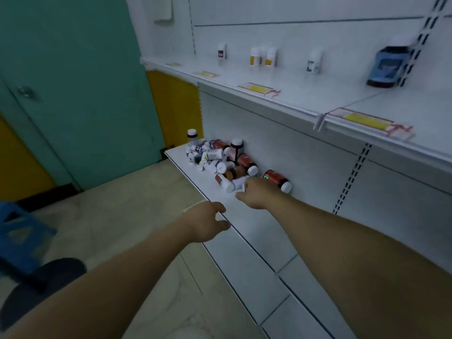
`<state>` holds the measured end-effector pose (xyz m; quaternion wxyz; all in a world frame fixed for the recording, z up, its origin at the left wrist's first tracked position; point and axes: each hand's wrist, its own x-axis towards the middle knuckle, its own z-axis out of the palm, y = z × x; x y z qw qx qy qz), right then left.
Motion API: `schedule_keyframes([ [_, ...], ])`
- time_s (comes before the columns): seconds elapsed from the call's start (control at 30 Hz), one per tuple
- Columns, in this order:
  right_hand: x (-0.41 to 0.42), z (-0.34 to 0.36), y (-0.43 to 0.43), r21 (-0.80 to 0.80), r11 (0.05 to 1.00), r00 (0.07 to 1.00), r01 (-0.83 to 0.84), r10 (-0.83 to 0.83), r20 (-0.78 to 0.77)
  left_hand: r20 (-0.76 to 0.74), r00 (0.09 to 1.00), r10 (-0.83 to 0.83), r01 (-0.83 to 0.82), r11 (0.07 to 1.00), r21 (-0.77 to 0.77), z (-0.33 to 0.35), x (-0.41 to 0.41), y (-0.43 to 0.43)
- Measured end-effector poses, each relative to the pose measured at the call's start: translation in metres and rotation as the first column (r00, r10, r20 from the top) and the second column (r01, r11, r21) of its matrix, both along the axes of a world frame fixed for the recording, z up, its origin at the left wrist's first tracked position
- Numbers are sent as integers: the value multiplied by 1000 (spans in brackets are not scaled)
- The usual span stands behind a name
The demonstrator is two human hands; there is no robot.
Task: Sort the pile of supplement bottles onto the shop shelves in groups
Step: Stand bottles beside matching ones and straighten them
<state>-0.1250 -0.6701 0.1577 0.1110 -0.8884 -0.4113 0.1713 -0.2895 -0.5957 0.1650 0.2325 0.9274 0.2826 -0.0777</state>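
Note:
A pile of supplement bottles lies on the low white shelf against the back panel: red-brown ones with white caps and small white ones. One red-brown bottle lies alone to the pile's right. My right hand is at the near edge of the pile, and its fingers and thumb curl round a white bottle there. Over the shelf's front edge hovers my left hand, loosely curled and holding nothing. The upper shelf carries groups: a white bottle with a dark label, yellow-labelled bottles, a grey-labelled bottle and a large dark blue bottle.
Price tags sit along the upper shelf's front rail. A teal door stands left of the shelving. A blue stool and a black round base stand on the tiled floor at the lower left.

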Motion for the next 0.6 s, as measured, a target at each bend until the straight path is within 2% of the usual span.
schedule_keyframes([
  [0.13, 48, -18, 54, 27, 994, 992, 106, -103, -78, 13, 1000, -19, 19, 1000, 12, -16, 48, 60],
  [0.37, 97, -54, 125, 26, 979, 978, 205, -203, -47, -108, 983, -152, 173, 959, 227, -48, 122, 178],
  [0.6, 128, -104, 190, 45, 924, 925, 379, -377, -51, -112, 931, -347, 364, 907, 213, -97, 207, 285],
])
